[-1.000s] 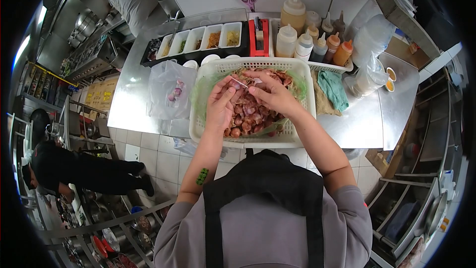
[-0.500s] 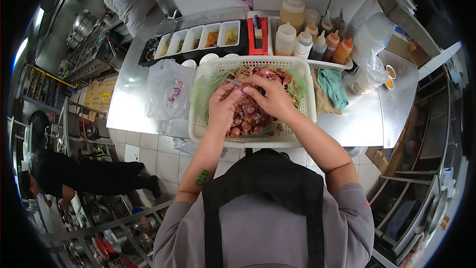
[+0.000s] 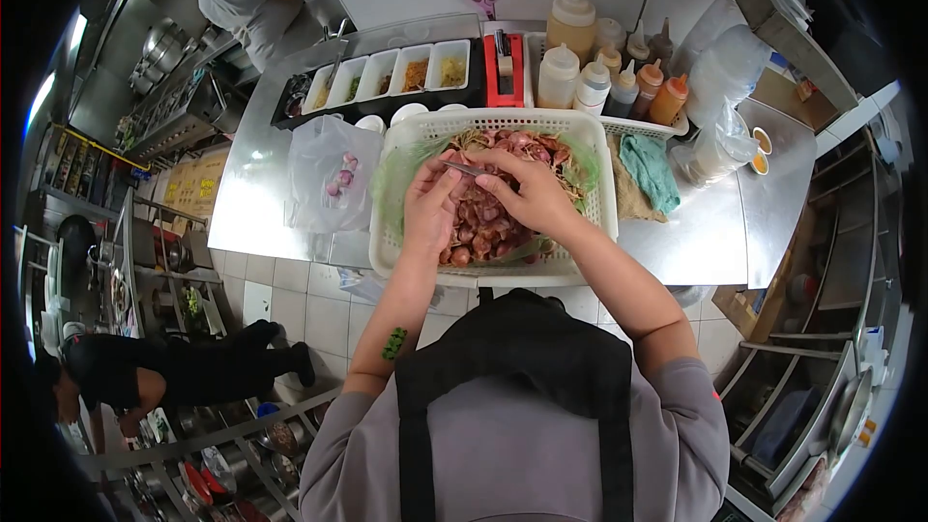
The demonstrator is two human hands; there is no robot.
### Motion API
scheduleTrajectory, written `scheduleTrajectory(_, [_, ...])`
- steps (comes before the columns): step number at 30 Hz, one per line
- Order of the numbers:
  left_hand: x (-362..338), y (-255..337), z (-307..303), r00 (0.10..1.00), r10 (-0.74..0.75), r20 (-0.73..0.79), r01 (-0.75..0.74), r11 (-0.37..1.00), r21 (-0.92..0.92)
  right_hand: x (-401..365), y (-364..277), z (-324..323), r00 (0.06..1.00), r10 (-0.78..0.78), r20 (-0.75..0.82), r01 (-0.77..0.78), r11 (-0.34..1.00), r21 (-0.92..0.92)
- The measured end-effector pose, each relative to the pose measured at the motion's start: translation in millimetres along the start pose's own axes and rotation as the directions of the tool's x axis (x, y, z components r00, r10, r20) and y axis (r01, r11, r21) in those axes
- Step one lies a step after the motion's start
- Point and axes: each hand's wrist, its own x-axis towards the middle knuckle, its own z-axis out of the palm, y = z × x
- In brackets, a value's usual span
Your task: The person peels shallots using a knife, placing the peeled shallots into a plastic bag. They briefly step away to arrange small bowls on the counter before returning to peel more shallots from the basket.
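My left hand (image 3: 430,208) is closed, thumb and fingers pinched around what looks like a shallot, mostly hidden by the fingertips. Facing it, my right hand (image 3: 532,195) grips a small knife (image 3: 466,169), whose narrow blade points left across the left fingertips. Both hands are over a heap of reddish-brown shallots (image 3: 483,227) on green netting (image 3: 578,166), inside a white perforated basket (image 3: 607,208). Left of the basket, a clear plastic bag (image 3: 314,169) holds several peeled pinkish shallots (image 3: 340,176).
Behind the basket stand a topping tray (image 3: 382,72), a red tape dispenser (image 3: 504,77) and several squeeze bottles (image 3: 558,77). A green cloth (image 3: 648,174) lies to the right on the steel table (image 3: 701,242). Co-workers stand at the far left (image 3: 251,0) and lower left (image 3: 174,367).
The knife blade has turned to lie flatter across my left fingertips, and my hands have shifted slightly. The lower-left co-worker has bent further forward; the upper-left one has moved a little.
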Motion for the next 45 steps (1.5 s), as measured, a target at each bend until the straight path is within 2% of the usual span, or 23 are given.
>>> scheduleTrajectory(4, [0,-3,-2,1.000,-0.008,-0.019,0.008,1.000,0.004,0,-1,3,1.000,-0.021,-0.008,0.020,0.995,-0.096])
scheduleTrajectory(7, [0,-2,-1,1.000,-0.011,0.005,0.011,1.000,-0.012,-1,0,5,0.998,-0.045,-0.038,0.040,0.991,-0.128])
scheduleTrajectory(9, [0,-5,-4,0.998,0.034,0.056,-0.036,0.999,0.038,-1,3,6,0.997,-0.054,-0.052,0.046,0.989,-0.141])
scheduleTrajectory(11, [-4,-6,-3,0.998,0.017,0.068,-0.020,0.999,0.039,-1,6,4,0.997,0.068,-0.029,-0.069,0.996,-0.062])
scheduleTrajectory(12, [-6,-4,0,0.997,0.001,0.079,-0.004,0.999,0.040,-1,7,3,0.997,0.067,-0.031,-0.069,0.996,-0.062])
scheduleTrajectory(14, [-8,1,7,0.996,-0.028,0.088,0.026,0.999,0.022,-1,10,0,0.993,0.116,-0.006,-0.115,0.986,0.120])
scheduleTrajectory(18, [-5,1,6,0.997,-0.046,0.068,0.047,0.999,-0.022,0,8,-8,0.985,0.174,0.006,-0.174,0.978,0.113])
scheduleTrajectory(20, [-4,2,6,0.997,-0.038,0.062,0.039,0.999,-0.017,-1,5,-8,0.965,0.234,0.119,-0.258,0.922,0.288])
scheduleTrajectory(21, [-4,2,7,0.998,-0.032,0.057,0.033,0.999,-0.013,-1,6,-6,0.965,0.234,0.119,-0.259,0.922,0.289])
scheduleTrajectory(23, [-3,-1,1,0.998,-0.031,0.063,0.033,0.999,-0.024,-2,8,-2,0.998,0.046,0.047,-0.053,0.988,0.148])
scheduleTrajectory(29, [-4,-2,-1,0.997,-0.021,0.074,0.018,0.999,0.037,-3,2,0,1.000,-0.018,0.000,0.018,0.998,-0.053])
scheduleTrajectory(32, [-5,-2,1,0.998,-0.015,0.067,0.011,0.998,0.063,-3,2,2,1.000,0.006,-0.002,-0.007,0.994,-0.112])
scheduleTrajectory(36, [-6,-2,0,0.994,-0.026,0.110,0.015,0.995,0.095,-3,6,2,1.000,-0.006,-0.013,0.005,0.992,-0.123])
scheduleTrajectory(38, [-6,-2,1,0.993,-0.027,0.116,0.016,0.996,0.091,-3,12,2,1.000,0.004,-0.005,-0.004,1.000,-0.005])
scheduleTrajectory(39, [-6,-1,2,0.992,-0.027,0.121,0.016,0.996,0.087,-2,15,2,1.000,0.002,-0.007,-0.002,1.000,-0.006])
scheduleTrajectory(40, [-6,0,2,0.992,-0.027,0.123,0.016,0.996,0.088,-2,18,2,0.995,0.091,0.041,-0.098,0.971,0.216])
scheduleTrajectory(41, [-7,1,3,0.990,-0.042,0.132,0.034,0.997,0.067,-1,20,2,0.980,0.166,0.107,-0.196,0.886,0.421])
scheduleTrajectory(42, [-7,2,5,0.988,-0.057,0.141,0.051,0.998,0.047,0,19,-5,0.981,0.166,0.105,-0.195,0.886,0.421])
scheduleTrajectory(43, [-7,3,6,0.988,-0.058,0.142,0.051,0.998,0.047,1,16,-16,0.898,0.340,0.281,-0.439,0.741,0.508])
scheduleTrajectory(44, [-6,4,7,0.990,-0.064,0.128,0.062,0.998,0.016,1,14,-22,0.757,0.460,0.464,-0.654,0.537,0.533])
scheduleTrajectory(45, [-5,5,7,0.991,-0.069,0.113,0.071,0.997,-0.015,2,14,-23,0.757,0.459,0.465,-0.654,0.538,0.532])
